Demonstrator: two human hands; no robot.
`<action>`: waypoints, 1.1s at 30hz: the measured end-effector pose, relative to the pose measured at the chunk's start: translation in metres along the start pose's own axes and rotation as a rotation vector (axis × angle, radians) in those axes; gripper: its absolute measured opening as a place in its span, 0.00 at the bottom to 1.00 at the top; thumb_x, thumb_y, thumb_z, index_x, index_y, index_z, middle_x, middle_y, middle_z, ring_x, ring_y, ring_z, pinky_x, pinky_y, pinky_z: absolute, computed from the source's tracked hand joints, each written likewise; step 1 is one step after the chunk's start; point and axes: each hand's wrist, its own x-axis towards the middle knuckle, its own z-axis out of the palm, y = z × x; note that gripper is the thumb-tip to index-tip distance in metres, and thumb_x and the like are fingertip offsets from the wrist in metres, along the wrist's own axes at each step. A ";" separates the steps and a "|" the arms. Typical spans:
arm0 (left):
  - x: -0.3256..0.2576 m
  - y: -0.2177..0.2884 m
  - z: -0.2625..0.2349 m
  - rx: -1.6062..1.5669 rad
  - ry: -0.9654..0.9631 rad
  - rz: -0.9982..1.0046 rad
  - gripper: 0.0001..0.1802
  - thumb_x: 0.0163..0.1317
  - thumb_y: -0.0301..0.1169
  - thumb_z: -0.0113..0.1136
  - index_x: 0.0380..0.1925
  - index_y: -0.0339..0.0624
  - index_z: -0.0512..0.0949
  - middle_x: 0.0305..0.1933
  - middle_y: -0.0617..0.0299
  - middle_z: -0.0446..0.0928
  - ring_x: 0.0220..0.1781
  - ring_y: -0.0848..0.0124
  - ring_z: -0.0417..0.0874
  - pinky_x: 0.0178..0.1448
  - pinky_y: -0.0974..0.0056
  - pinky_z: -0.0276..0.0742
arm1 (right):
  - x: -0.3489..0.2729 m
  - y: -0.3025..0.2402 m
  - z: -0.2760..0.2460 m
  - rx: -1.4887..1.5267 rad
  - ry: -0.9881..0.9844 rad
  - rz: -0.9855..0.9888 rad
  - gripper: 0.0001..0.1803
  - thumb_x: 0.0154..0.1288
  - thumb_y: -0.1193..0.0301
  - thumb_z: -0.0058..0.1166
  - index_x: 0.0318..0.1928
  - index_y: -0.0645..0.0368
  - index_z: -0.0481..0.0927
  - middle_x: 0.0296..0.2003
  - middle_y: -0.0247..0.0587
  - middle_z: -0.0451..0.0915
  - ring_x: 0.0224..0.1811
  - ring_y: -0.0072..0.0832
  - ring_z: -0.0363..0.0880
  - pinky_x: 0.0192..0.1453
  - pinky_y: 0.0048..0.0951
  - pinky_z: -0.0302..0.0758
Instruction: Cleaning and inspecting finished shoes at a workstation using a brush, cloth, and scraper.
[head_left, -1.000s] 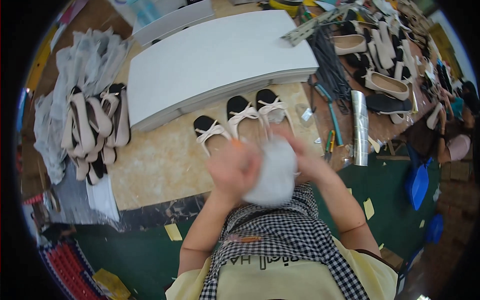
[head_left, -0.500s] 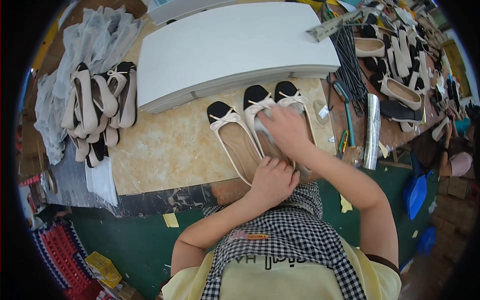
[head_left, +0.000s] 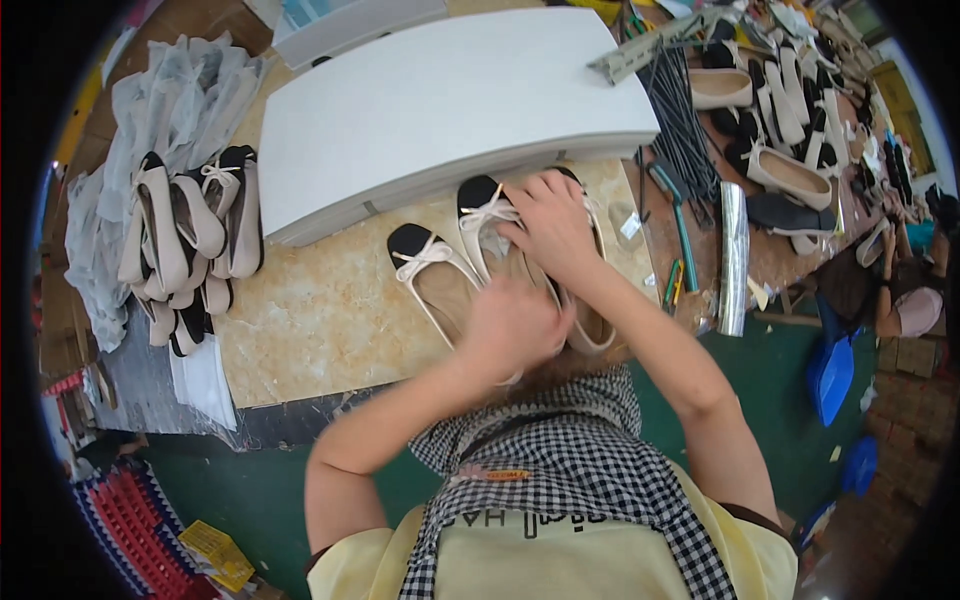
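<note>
Three cream ballet flats with black toes and thin bows lie side by side, toes away from me. The left ballet flat (head_left: 425, 262) rests untouched at its toe. My right hand (head_left: 555, 228) bends its fingers over the bow and right edge of the middle ballet flat (head_left: 478, 192), with one fingertip at its opening. A bit of pale, crumpled filling (head_left: 492, 242) shows inside that shoe. Motion blurs my left hand (head_left: 515, 325), which is over the middle shoe's heel end and hides it. The right ballet flat (head_left: 592, 338) lies partly under my right hand and wrist.
A large white stack of board or paper (head_left: 450, 90) stands behind the shoes. More flats (head_left: 190, 230) are piled at left beside translucent bags (head_left: 170, 100). At right lie a green-handled tool (head_left: 682, 225), a silvery roll (head_left: 734, 260), black rods (head_left: 685, 130) and many shoes (head_left: 785, 175).
My right hand has moved from inside the middle shoe's opening to its bow and right edge. Less pale filling shows there. My left hand has shifted slightly; the whole view moved a little.
</note>
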 end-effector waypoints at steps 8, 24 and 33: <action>0.101 -0.209 -0.041 0.297 0.623 -0.404 0.31 0.63 0.55 0.54 0.65 0.60 0.71 0.65 0.43 0.67 0.67 0.48 0.66 0.67 0.30 0.54 | -0.083 -0.004 -0.060 0.345 0.104 -0.003 0.24 0.53 0.75 0.64 0.54 0.59 0.79 0.50 0.44 0.77 0.62 0.46 0.67 0.64 0.43 0.68; -0.057 -0.018 -0.022 -0.676 0.635 -0.565 0.14 0.59 0.30 0.61 0.46 0.44 0.80 0.55 0.51 0.77 0.59 0.57 0.78 0.59 0.58 0.75 | -0.066 -0.027 -0.074 1.279 -0.234 0.427 0.33 0.66 0.71 0.53 0.70 0.62 0.62 0.68 0.48 0.65 0.71 0.36 0.64 0.73 0.38 0.62; -0.097 -0.020 0.023 -1.120 0.447 -0.570 0.19 0.66 0.38 0.53 0.52 0.39 0.76 0.46 0.57 0.81 0.39 0.64 0.84 0.49 0.60 0.77 | -0.021 -0.059 -0.039 1.109 -0.304 0.215 0.26 0.56 0.73 0.66 0.58 0.53 0.80 0.57 0.43 0.78 0.55 0.35 0.80 0.56 0.30 0.77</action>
